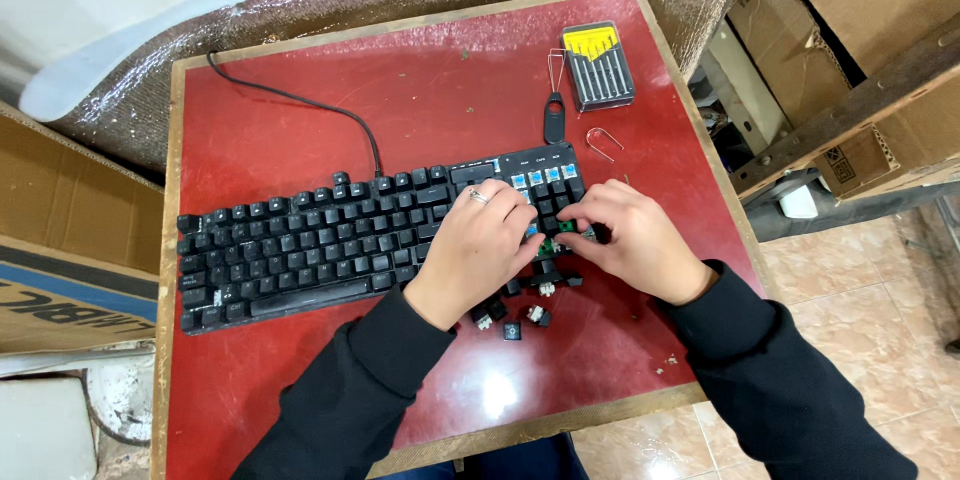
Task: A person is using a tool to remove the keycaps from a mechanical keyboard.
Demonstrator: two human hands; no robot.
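Note:
A black mechanical keyboard (300,245) lies on a red table (420,100), its cable running to the far left. At its right end several keycaps are off and blue switches (545,178) show. My left hand (480,245), with a ring on one finger, rests on the keys beside the bare area. My right hand (630,240) pinches something small at the exposed green board (567,228); what it grips is hidden by the fingers. Loose black keycaps (512,328) lie on the table just below the keyboard.
A yellow and black case of small screwdrivers (597,65) sits at the far right of the table. A black-handled wire keycap puller (555,110) and a bent wire clip (603,143) lie near it. Cardboard boxes (70,240) stand on both sides.

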